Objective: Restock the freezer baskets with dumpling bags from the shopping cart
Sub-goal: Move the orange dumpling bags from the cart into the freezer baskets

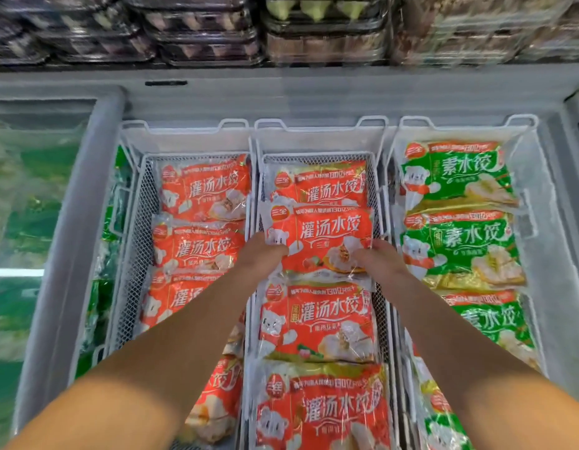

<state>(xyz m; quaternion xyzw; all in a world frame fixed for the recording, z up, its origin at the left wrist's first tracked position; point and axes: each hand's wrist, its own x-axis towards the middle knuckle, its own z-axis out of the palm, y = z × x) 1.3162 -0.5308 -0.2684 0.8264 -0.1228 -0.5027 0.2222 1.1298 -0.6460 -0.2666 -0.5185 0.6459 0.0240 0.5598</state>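
Both my hands hold one red dumpling bag (324, 238) over the middle freezer basket (317, 131). My left hand (265, 254) grips its lower left corner and my right hand (379, 259) grips its lower right corner. The bag lies flat on top of other red bags (317, 323) stacked in a row in that basket. The left basket (184, 133) holds several more red bags (204, 190). The right basket (466, 128) holds green dumpling bags (460, 248). The shopping cart is out of view.
The grey freezer rim (281, 92) runs across the back. A glass lid (38, 196) covers the left section over green packs. Stacked dark trays of food (204, 30) stand on a shelf behind the freezer. White wire basket walls separate the rows.
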